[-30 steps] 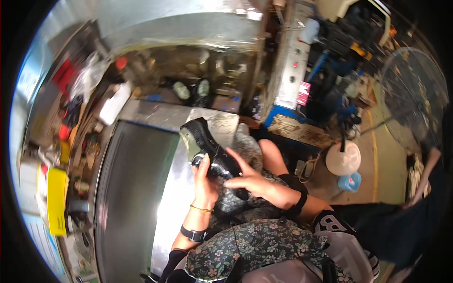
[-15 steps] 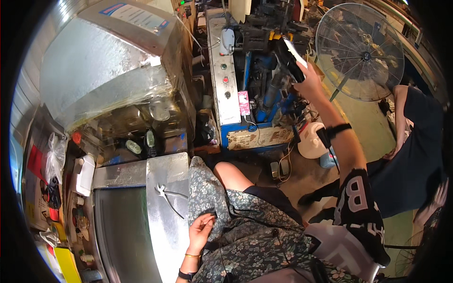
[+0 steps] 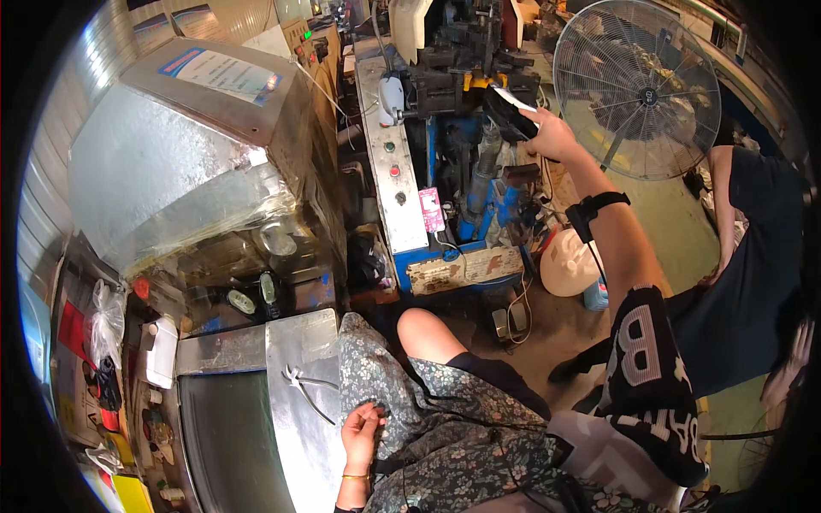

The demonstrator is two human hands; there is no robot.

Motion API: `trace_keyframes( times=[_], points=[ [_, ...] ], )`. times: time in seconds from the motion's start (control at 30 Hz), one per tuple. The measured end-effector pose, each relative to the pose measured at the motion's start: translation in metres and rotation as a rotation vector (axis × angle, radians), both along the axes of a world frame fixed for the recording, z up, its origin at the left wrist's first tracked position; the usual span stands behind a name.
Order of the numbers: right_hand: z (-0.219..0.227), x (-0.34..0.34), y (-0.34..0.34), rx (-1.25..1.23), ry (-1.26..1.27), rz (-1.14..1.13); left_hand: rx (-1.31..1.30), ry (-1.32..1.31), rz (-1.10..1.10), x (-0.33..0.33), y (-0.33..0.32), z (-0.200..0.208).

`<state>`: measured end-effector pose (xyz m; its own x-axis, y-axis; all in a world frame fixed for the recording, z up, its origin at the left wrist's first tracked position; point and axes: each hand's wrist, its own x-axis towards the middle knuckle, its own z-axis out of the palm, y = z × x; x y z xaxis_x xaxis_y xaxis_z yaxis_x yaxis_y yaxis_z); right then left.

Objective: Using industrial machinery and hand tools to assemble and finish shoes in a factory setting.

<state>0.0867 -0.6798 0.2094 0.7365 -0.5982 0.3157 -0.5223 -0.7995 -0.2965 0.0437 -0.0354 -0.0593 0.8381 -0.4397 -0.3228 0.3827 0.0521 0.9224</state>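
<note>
I record the right hand grasping a black, white-soled shoe near the black-and-blue metal machine. The left hand lies half-curled by the dark floral-print apron; its grip I cannot tell.

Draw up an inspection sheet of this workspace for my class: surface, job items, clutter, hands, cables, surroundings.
Surface: bare metal sheet beside a dark panel.
Job items: black shoe, held up by the machine; contact between them unclear. Pliers lie on the metal sheet.
Clutter: white bottle and clear plastic bag at the far left.
Hands: right hand grips the shoe; left hand is at the floral apron, fingers curled, contents unclear.
Cables: yellowish cord loops on the floor.
Surroundings: large fan, tan container, another person in dark clothing.
</note>
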Motion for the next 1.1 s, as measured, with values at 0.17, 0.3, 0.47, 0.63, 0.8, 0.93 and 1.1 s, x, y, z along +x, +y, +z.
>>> trace_keyframes(
  times=[0.17, 0.3, 0.47, 0.63, 0.8, 0.93, 1.1],
  points=[
    [-0.012, -0.001, 0.012, -0.072, -0.071, -0.05, 0.013, 0.008, 0.014, 0.002, -0.004, -0.002],
    [-0.002, 0.01, 0.02, -0.182, 0.119, -0.032, 0.001, -0.004, 0.01, 0.003, -0.003, -0.007],
    [-0.036, 0.033, 0.042, -0.157, 0.145, -0.159, 0.001, 0.013, 0.044, 0.001, 0.0, -0.003],
    [-0.068, 0.03, 0.061, -0.229, -0.006, -0.191, 0.028, 0.066, 0.095, -0.001, -0.001, 0.008],
    [-0.053, 0.043, 0.071, -0.368, 0.124, -0.238, -0.007, 0.037, 0.057, 0.002, -0.004, -0.003],
    [-0.052, 0.046, 0.056, -0.19, 0.067, -0.23, 0.041, 0.069, 0.082, 0.0, -0.004, -0.003],
    [-0.046, 0.073, 0.043, -0.17, 0.058, -0.248, 0.042, 0.043, 0.133, -0.006, -0.004, 0.005]
  ],
)
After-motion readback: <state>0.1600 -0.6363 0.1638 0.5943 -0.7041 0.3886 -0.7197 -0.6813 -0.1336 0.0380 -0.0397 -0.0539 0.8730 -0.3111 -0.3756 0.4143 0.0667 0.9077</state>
